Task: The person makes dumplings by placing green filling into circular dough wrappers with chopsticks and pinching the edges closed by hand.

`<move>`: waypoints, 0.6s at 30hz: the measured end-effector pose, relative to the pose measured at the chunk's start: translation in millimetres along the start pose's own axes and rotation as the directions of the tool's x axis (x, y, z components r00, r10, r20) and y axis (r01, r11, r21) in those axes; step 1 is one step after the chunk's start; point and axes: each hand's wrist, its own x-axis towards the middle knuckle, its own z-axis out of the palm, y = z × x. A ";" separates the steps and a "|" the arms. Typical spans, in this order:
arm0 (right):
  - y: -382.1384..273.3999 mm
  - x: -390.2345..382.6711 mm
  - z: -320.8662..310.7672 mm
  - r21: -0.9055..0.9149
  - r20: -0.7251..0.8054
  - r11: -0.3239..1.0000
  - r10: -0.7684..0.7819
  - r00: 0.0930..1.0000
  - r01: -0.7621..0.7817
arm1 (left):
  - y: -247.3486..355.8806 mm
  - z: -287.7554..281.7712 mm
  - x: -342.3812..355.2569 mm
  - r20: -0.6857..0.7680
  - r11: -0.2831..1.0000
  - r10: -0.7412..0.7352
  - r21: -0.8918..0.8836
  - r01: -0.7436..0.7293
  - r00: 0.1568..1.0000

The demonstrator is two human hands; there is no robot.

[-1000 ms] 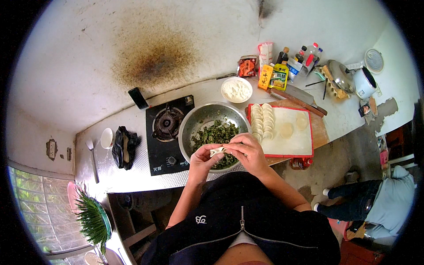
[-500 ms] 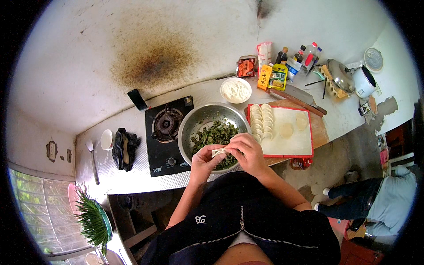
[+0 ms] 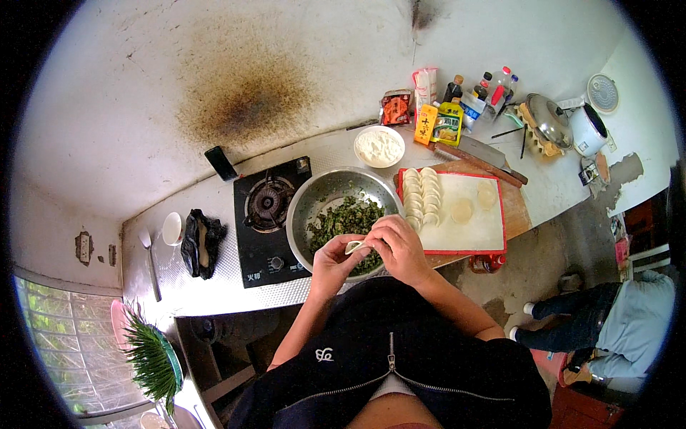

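Note:
Between my two hands, over the near rim of a steel bowl (image 3: 298,207), is a dumpling (image 3: 354,247) in a pale folded wrapper. My left hand (image 3: 334,264) holds it from the left, fingers curled. The fingers of my right hand (image 3: 400,250) pinch its right edge and partly hide it. Chopped green filling (image 3: 341,220) lies in the bowl below. To the right, on a red-edged white mat (image 3: 471,232), sit two rows of finished dumplings (image 3: 421,193) and two flat round wrappers (image 3: 461,210).
Left of the bowl is a black gas stove (image 3: 257,250). A bowl of white flour (image 3: 379,146) stands behind, near seasoning packets (image 3: 447,123) and a cleaver (image 3: 482,151). A black plastic bag (image 3: 193,247) lies farther left. Another person (image 3: 629,322) is at the lower right.
My hands stay in nearly the same place. The dumpling's wrapper has shifted slightly in my fingers, and its left end now shows as an open loop.

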 end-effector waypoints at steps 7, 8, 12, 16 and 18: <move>-3.8 3.4 -4.5 -0.033 0.010 0.999 -0.043 0.999 0.043 | -2.0 1.0 0.1 -0.021 1.000 0.025 0.014 -0.024 0.999; -4.5 3.6 -5.2 -0.044 0.026 0.998 -0.053 0.998 0.054 | -6.8 0.0 1.3 -0.024 0.999 0.038 0.026 -0.038 0.999; -1.1 0.8 -5.7 -0.061 0.085 0.994 -0.088 0.992 0.094 | -3.1 4.6 1.0 -0.025 0.987 0.054 0.151 -0.049 0.998; 2.1 -0.2 -3.6 -0.077 0.084 0.992 -0.096 0.992 0.102 | -3.3 7.3 1.6 -0.012 0.992 0.055 0.119 -0.054 0.998; 1.8 -2.4 -1.7 -0.065 0.057 0.997 -0.048 0.997 0.052 | -6.3 8.3 2.9 -0.009 0.995 0.064 0.074 -0.063 0.998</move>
